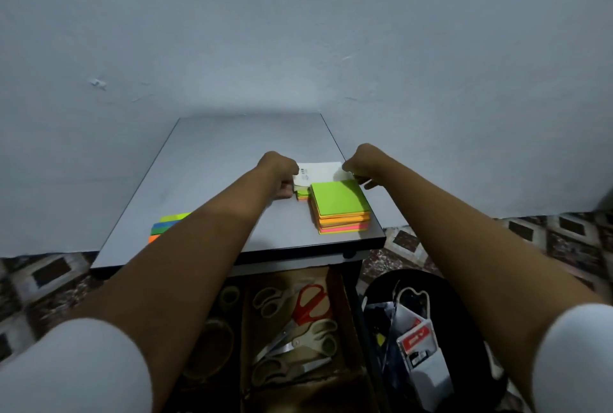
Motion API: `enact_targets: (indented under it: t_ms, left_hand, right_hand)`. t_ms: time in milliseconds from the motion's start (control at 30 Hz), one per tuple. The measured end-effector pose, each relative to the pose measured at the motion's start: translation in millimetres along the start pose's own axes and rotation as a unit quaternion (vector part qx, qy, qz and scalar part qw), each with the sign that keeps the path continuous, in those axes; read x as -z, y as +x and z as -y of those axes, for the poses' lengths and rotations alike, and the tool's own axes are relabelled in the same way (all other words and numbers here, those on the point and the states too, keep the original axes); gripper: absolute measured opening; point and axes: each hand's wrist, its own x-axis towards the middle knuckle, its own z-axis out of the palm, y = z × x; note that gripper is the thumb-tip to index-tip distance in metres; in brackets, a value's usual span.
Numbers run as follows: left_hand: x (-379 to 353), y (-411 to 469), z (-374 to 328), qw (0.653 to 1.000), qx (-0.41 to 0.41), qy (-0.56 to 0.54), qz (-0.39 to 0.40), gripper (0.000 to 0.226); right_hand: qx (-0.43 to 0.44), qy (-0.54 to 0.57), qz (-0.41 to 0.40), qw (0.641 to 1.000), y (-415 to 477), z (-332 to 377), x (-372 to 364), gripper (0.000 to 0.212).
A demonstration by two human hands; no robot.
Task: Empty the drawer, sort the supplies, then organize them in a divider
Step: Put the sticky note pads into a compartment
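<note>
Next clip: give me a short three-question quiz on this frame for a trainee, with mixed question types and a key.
1. True or false: the left hand and the right hand both hold the white-topped pad on the table.
2. Where do the red-handled scissors lie? A: on the table. B: in the open drawer. C: in the left hand.
3. Fill in: the top sheet of the sticky-note stack, which lies nearer the person than the pad, is ___.
Key: 1 true; 2 B; 3 green.
</note>
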Motion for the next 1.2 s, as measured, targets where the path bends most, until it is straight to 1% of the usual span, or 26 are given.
enact_targets:
  t_ms: [67, 167, 267, 433, 500, 600, 667, 733, 900, 1000, 1100, 1133, 1200]
  left_hand:
    - [-4, 3, -1, 1.0, 0.01, 0.012, 0.009, 0.027]
    - [-8, 9, -3, 0.999, 0.025, 0.019, 0.015, 0.028]
    - [-9, 16, -4, 0.999, 0.043, 0.029, 0.013, 0.027]
    - [-10, 21, -6, 0.997, 0.058, 0.055, 0.017, 0.026]
    - [-9, 22, -7, 0.995, 0.066, 0.066, 0.031, 0.028]
    - [-9, 24, -12, 0.994, 0.074, 0.067, 0.047, 0.028]
    - [-9, 24, -15, 0.997, 0.058, 0.034, 0.039, 0.026]
    - [-9, 23, -17, 0.998, 0.042, -0.023, 0.031, 0.025]
    - [-5, 17, -14, 0.985, 0.048, -0.153, 0.06, 0.024]
    - [-3, 17, -15, 0.977, 0.032, -0.199, 0.066, 0.023]
    - [0, 16, -18, 0.97, 0.004, -0.234, 0.066, 0.023]
    - [3, 14, -19, 0.966, -0.004, -0.248, 0.069, 0.022]
    - [9, 9, -23, 0.959, -0.014, -0.271, 0.083, 0.022]
  right_hand:
    - [-0.024, 0.033, 0.021, 0.999, 8, -3, -4, 0.014]
    - [-0.039, 0.061, 0.012, 0.997, 18, -5, -7, 0.024]
    - [-0.048, 0.07, 0.002, 0.996, 25, -6, -10, 0.028]
    - [-0.048, 0.066, 0.008, 0.997, 28, -4, -9, 0.024]
    - [-0.062, 0.066, 0.011, 0.996, 30, -4, -7, 0.024]
    - [-0.091, 0.096, 0.027, 0.991, 32, -3, -6, 0.024]
    - [-0.091, 0.11, 0.013, 0.99, 32, -2, -4, 0.023]
    - [-0.082, 0.128, -0.006, 0.988, 33, -1, -3, 0.023]
    - [-0.085, 0.225, -0.035, 0.97, 35, -1, -1, 0.025]
    - [-0.06, 0.271, -0.05, 0.96, 32, 2, -1, 0.016]
    - [-0.048, 0.306, -0.066, 0.949, 29, 7, 3, 0.031]
    - [-0.042, 0.315, -0.067, 0.946, 27, 10, 5, 0.028]
    - [-0.028, 0.334, -0.058, 0.94, 21, 16, 12, 0.015]
